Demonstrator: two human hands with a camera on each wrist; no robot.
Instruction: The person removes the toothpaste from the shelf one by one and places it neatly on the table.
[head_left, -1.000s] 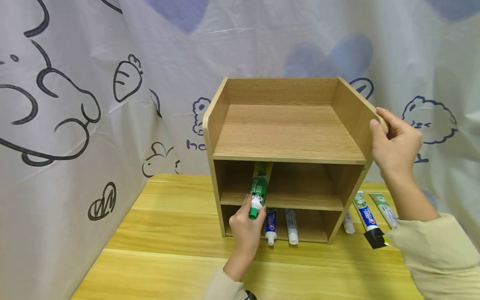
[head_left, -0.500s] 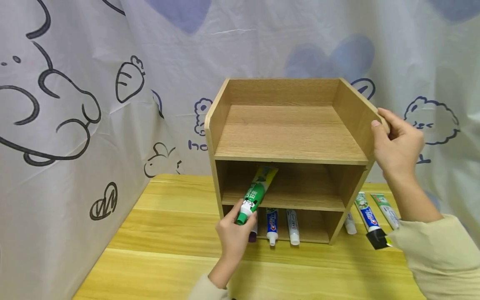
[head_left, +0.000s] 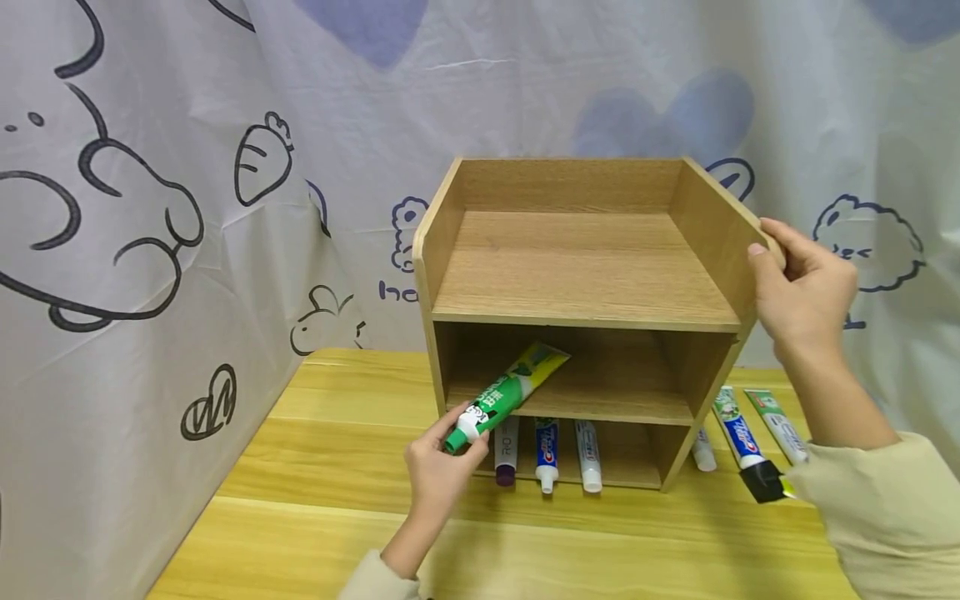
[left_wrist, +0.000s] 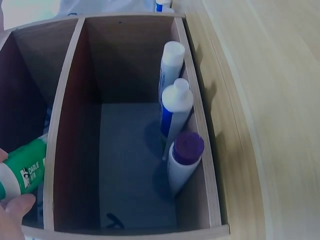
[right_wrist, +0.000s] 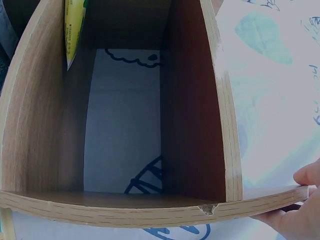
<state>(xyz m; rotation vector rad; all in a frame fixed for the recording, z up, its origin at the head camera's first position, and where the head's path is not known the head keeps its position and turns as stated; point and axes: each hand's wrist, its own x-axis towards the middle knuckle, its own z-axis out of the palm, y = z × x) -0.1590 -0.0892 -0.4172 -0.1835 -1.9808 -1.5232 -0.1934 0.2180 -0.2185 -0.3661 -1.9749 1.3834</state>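
My left hand (head_left: 438, 473) grips a green and yellow toothpaste tube (head_left: 501, 398) near its green cap. The tube slants up to the right, its flat yellow end overlapping the middle compartment of a wooden shelf (head_left: 585, 321). That yellow end (right_wrist: 74, 35) also shows at the upper left in the right wrist view. My right hand (head_left: 806, 287) holds the upper front of the shelf's right side panel between thumb and fingers. In the bottom compartment lie a purple-capped tube (head_left: 506, 450), a blue and white tube (head_left: 547, 454) and a white tube (head_left: 588, 457), caps outward.
Right of the shelf, a white tube (head_left: 702, 451), a blue tube with a black cap (head_left: 738, 429) and a green and white tube (head_left: 776, 423) lie on the yellow wooden table (head_left: 300, 500). A printed curtain (head_left: 337, 150) hangs behind and at the left.
My left hand has moved left and down, drawing the green tube outward and tilting it, so the purple-capped tube now shows. The right hand keeps its hold on the panel.
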